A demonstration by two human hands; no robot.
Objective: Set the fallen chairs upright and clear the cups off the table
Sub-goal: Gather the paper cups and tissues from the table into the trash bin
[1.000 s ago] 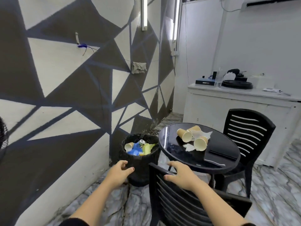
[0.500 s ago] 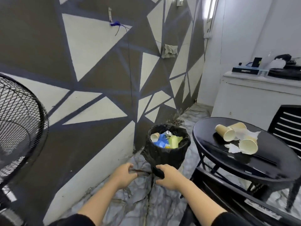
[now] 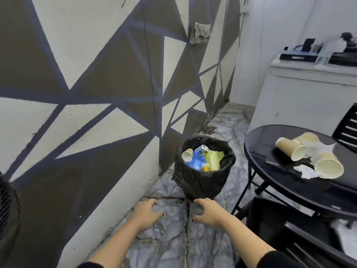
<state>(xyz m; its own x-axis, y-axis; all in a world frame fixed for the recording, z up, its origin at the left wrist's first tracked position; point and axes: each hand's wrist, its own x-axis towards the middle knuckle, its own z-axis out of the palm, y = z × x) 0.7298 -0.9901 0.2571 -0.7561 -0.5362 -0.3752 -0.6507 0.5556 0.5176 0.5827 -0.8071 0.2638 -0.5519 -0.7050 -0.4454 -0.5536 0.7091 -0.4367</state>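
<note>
Right of the right hand's [image 3: 209,212] loosely curled, empty fingers, three paper cups [image 3: 309,157] lie uncleared on the counter [image 3: 270,180], while the left hand [image 3: 147,213] hangs open too and nearby chairs [image 3: 289,235] seem upright.

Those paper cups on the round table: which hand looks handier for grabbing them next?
Probably the right hand: the cups lie on the table on its side, while the left hand sits nearer the wall. Both hands are empty.

Bin [image 3: 202,182] ahead (bare floor [image 3: 168,244] before it)
</note>
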